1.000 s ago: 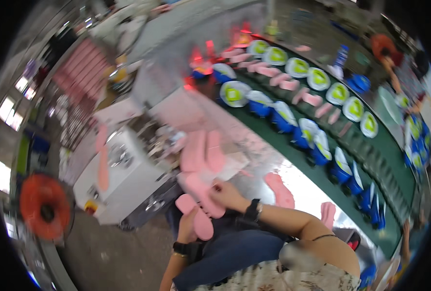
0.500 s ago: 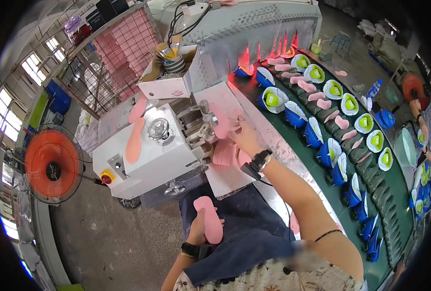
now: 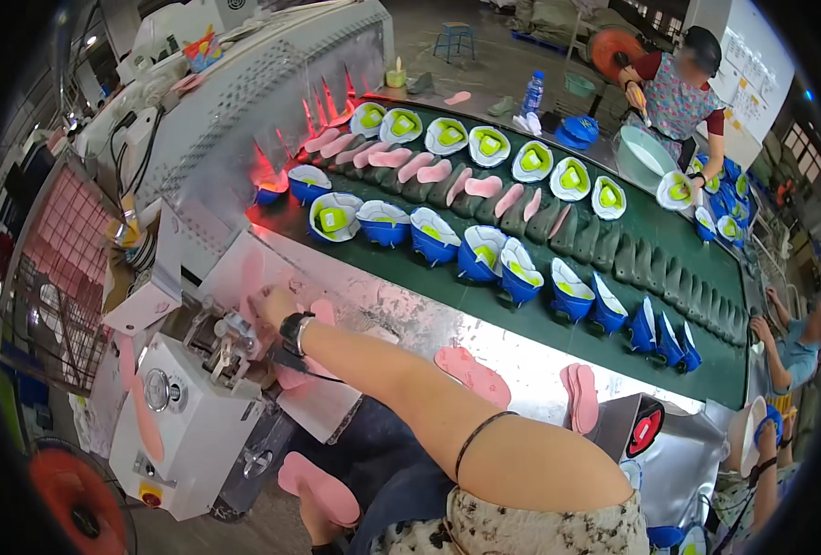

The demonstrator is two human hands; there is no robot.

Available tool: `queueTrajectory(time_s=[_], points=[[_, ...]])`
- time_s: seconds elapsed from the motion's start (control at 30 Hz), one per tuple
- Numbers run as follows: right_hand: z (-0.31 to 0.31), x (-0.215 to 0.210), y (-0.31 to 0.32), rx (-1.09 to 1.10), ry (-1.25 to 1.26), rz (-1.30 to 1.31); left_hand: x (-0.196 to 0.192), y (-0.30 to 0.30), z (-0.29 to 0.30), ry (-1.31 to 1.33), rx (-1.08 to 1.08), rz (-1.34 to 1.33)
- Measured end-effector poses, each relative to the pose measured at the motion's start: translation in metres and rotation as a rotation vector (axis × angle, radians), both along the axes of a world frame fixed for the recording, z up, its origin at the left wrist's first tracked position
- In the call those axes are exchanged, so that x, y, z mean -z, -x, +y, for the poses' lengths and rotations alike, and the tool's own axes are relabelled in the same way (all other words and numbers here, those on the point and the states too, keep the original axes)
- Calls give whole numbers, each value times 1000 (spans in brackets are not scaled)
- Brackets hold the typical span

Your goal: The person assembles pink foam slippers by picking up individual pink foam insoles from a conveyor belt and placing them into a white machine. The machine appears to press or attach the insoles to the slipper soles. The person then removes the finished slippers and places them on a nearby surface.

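Down by my lap, my left hand [image 3: 314, 514] is closed around a pink insole [image 3: 325, 488]; whether more lie beneath it I cannot tell. My right hand [image 3: 275, 305] is beside the metal rollers [image 3: 235, 331] of a white machine [image 3: 175, 430]. Its bent fingers are at the edge of an upright pink insole [image 3: 251, 270], apparently pinching it, though the fingertips are partly hidden. More pink insoles [image 3: 292, 375] sit just below that hand, on a pale board [image 3: 323, 412].
A green conveyor [image 3: 355, 236] carries blue-and-white shoe uppers [image 3: 484, 252], dark shoe moulds and pink insoles. Loose insoles [image 3: 473, 375] lie on the metal table. A fan [image 3: 73, 504] stands at lower left. Across the conveyor, a co-worker [image 3: 674, 102] handles an upper.
The view has swung right, bringing the co-worker and more of the conveyor into sight. My left hand still holds its insole, and my right hand stays by the rollers.
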State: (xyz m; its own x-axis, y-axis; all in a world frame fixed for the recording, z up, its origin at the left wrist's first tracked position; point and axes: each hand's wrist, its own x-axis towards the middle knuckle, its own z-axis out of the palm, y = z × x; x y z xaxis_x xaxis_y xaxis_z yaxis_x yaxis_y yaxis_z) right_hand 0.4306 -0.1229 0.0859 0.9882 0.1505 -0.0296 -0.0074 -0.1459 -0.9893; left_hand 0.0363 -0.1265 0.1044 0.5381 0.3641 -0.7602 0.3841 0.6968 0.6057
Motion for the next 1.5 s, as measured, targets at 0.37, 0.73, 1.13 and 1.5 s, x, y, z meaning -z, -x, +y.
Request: queueTrajectory(time_s=[0.37,0.73,1.13,1.5], points=[[-400,12,-34,509,-218,17,38,-29,2,221,261,-112],[-657,47,-32,1055,744,-416,13,-70,-32,125,262,-83],[-188,-33,202,-610,239,-162,-27,-84,-57,-470,204,-276],[-90,-9,87,-284,99,-204,-31,-20,-20,88,81,-234]])
